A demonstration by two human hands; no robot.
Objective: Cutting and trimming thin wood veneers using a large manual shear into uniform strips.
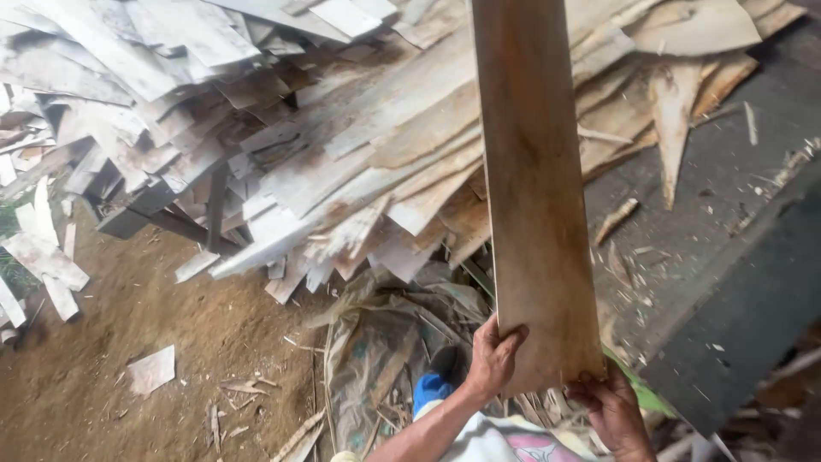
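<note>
A long, thin brown wooden sheet (534, 188) stands nearly upright in front of me, running from the top of the view down to my hands. My left hand (493, 358) grips its lower left edge, thumb on the front face. My right hand (614, 409) holds the bottom right corner, fingers curled under the edge. Behind the sheet lies a big heap of pale, weathered veneer strips (342, 145).
Brown dirt ground (128, 342) with loose wood scraps lies at the left. A crumpled plastic sack (385, 342) sits below the heap. A dark grey slab (727, 257) strewn with splinters runs along the right. A blue shoe (430, 389) shows near my left arm.
</note>
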